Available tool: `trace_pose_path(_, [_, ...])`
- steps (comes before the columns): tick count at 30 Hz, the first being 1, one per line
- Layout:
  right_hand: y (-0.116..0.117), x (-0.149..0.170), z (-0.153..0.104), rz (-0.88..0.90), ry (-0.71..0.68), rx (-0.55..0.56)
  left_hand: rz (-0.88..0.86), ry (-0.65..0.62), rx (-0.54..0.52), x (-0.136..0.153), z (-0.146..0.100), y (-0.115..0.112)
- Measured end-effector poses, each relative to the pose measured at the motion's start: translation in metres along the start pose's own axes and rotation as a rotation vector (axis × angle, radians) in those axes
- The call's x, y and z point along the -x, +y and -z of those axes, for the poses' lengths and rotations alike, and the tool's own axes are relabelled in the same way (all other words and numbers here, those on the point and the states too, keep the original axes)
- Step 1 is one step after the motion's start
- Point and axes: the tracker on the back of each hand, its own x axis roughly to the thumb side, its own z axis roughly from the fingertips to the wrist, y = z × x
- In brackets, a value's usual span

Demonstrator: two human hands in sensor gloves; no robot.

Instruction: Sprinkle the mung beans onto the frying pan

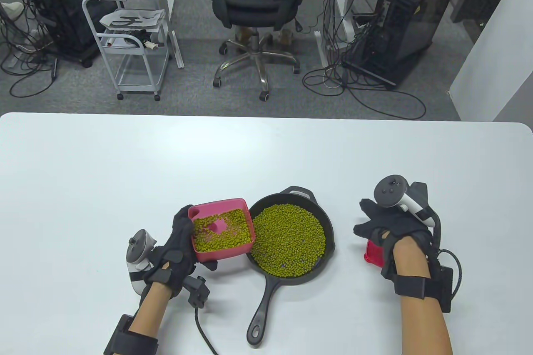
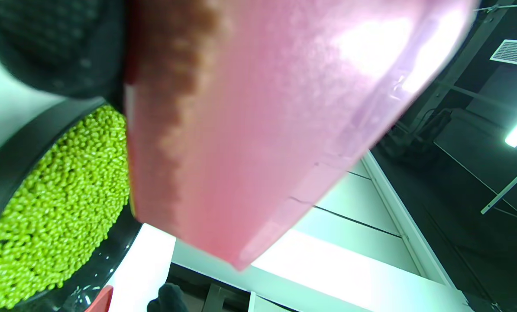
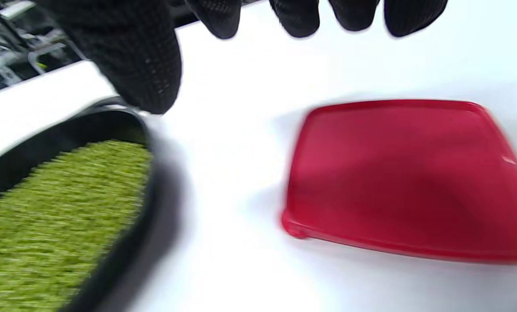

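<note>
- Left hand [image 1: 177, 247] grips a pink tub [image 1: 222, 228] of mung beans [image 1: 216, 232], lip over the bean-covered frying pan [image 1: 291, 242].
- Right hand [image 1: 391, 222] hovers, fingers spread, above a red lid [image 3: 405, 177].
- Risk: overtilting could spill beans past the fingertips onto the table [image 1: 266, 155].

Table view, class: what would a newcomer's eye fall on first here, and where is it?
The bright green mung beans filling the black frying pan at the table's near middle. Next, the pink container of beans that the left hand holds at the pan's left rim, and the red lid under the right hand.
</note>
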Motion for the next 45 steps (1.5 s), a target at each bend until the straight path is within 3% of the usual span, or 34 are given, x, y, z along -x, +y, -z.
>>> trace_pose_path(5, [0.024, 0.037, 0.018, -0.05, 0.038, -0.061, 0.008, 0.01, 0.009, 0.001, 0.001, -0.001])
trace_pose_path(12, [0.056, 0.053, 0.03, -0.142, 0.058, -0.148, 0.009, 0.021, 0.007, 0.002, 0.002, -0.002])
trace_pose_path(15, [0.056, 0.058, 0.03, -0.071, 0.003, -0.096, 0.017, 0.025, 0.008, 0.003, 0.002, -0.002])
trace_pose_path(19, [0.057, 0.056, 0.029, -0.106, -0.006, -0.093, 0.018, 0.025, 0.006, 0.003, 0.002, -0.003])
trace_pose_path(22, [0.06, 0.051, 0.028, -0.227, -0.005, -0.049, 0.019, 0.022, 0.007, 0.003, 0.002, -0.003])
trace_pose_path(28, [0.056, 0.042, 0.021, -0.196, -0.072, -0.011, 0.017, 0.022, 0.014, 0.003, 0.002, -0.004])
trace_pose_path(38, [0.014, -0.064, -0.031, -0.255, -0.349, 0.106, 0.016, 0.018, 0.022, 0.004, 0.002, -0.007])
trace_pose_path(45, [0.009, -0.145, -0.066, -0.275, -0.568, 0.112, 0.021, 0.013, 0.028, 0.005, 0.0, -0.009])
